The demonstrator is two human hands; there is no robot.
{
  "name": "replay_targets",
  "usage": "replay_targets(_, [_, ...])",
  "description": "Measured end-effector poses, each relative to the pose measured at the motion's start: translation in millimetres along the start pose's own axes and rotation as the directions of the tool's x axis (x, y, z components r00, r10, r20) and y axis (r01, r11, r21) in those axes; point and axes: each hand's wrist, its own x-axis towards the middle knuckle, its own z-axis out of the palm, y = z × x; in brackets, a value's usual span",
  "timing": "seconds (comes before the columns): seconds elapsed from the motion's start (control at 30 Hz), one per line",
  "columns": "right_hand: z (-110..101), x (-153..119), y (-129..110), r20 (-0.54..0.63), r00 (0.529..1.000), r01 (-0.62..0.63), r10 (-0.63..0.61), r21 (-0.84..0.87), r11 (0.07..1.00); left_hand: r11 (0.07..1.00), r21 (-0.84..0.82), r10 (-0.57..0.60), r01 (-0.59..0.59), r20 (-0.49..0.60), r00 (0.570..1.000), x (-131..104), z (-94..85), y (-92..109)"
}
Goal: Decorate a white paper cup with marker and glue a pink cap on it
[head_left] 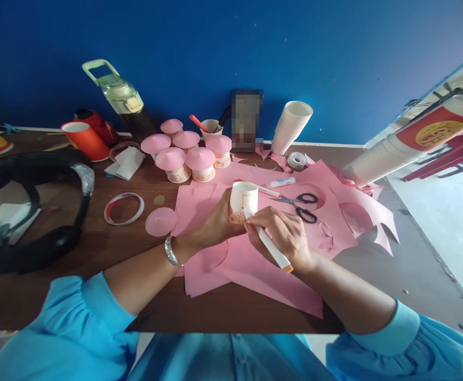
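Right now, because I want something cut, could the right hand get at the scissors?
Probably yes: the scissors lie uncovered just beyond the right hand, though its grip is taken up by a marker.

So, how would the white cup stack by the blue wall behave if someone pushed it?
The stack of cups is tall and narrow, so it would probably tip easily. It looks thin-walled, so likely light for its size. Being round, it might roll once down.

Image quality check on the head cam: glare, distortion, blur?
Head view: bright light at right washes out the floor; wall darker at left; wide-angle bend stretches the cup stack at the right edge; sheen on the bracelet; phone-like object pixelated; left hand and marker reasonably sharp.
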Motion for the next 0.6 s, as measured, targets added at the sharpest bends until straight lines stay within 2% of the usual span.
replay_targets(0.3, [-0.8,-1.0,0.4,0.008,1.000,-0.019,0.019,0.013,1.000,0.990,-0.137,-0.011,0.018,0.053,0.999,-4.0,-5.9,-4.2])
replay_targets(0.43, [-1.8,0.3,1.9,-0.007,0.999,-0.040,0.040,0.015,0.999,0.971,-0.232,-0.041,0.064,0.102,0.994,-6.1,-7.8,-5.0])
replay_targets(0.6, [-2.8,1.3,3.3,-0.029,0.998,-0.057,0.057,0.026,0.998,0.947,-0.296,-0.101,0.126,0.100,0.990,-6.3,-9.4,-3.1])
